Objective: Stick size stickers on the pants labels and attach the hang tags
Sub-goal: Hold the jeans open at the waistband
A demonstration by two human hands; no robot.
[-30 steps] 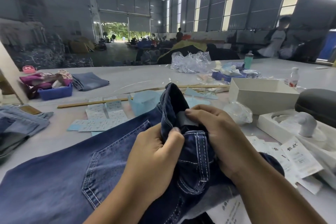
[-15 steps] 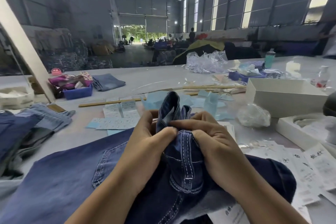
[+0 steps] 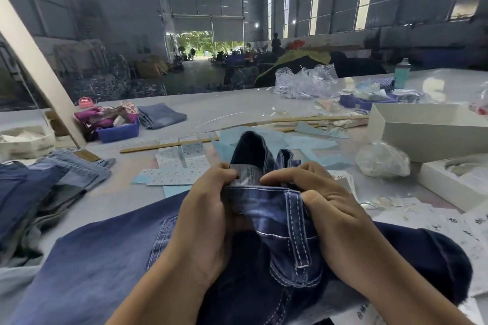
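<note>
While both hands work at the waistband, the wide grey table runs far back into a big shed.

Table: pale grey worktable (image 3: pixel 232 111), glossy toward the right, cluttered along its near and right parts.
Pants: dark blue jeans (image 3: pixel 105 258) spread across the near edge, the waistband bunched up between the hands, a back pocket showing at the left.
Label: a grey printed care label (image 3: pixel 249 175) sticks up from inside the waistband, between the two thumbs.
Left hand: left hand (image 3: pixel 208 219) curled round the waistband fold, thumb and fingers pinching denim just beside the label.
Right hand: right hand (image 3: pixel 324 208) gripping the waistband from the other side, its forefinger laid across toward the label.
Stickers: white size sticker sheets (image 3: pixel 179 166) on light blue backing paper lie just beyond the hands.
Hang tags: white printed hang tags (image 3: pixel 433 221) scattered at the right, near the right wrist.
Left side: a stack of folded jeans (image 3: pixel 47 182), a blue bin (image 3: pixel 118 130) of purple cloth, a folded light denim piece (image 3: pixel 161 119).
Right side: an open white box (image 3: pixel 427 129), a crumpled clear bag (image 3: pixel 380 161), a teal bottle (image 3: pixel 402 72) farther back.
Middle: a long wooden ruler (image 3: pixel 158 146) lying across the table.
Room: tall metal-walled shed with a curved roof, high windows on the right, an open doorway with greenery at the far end, piles of goods on the floor.
</note>
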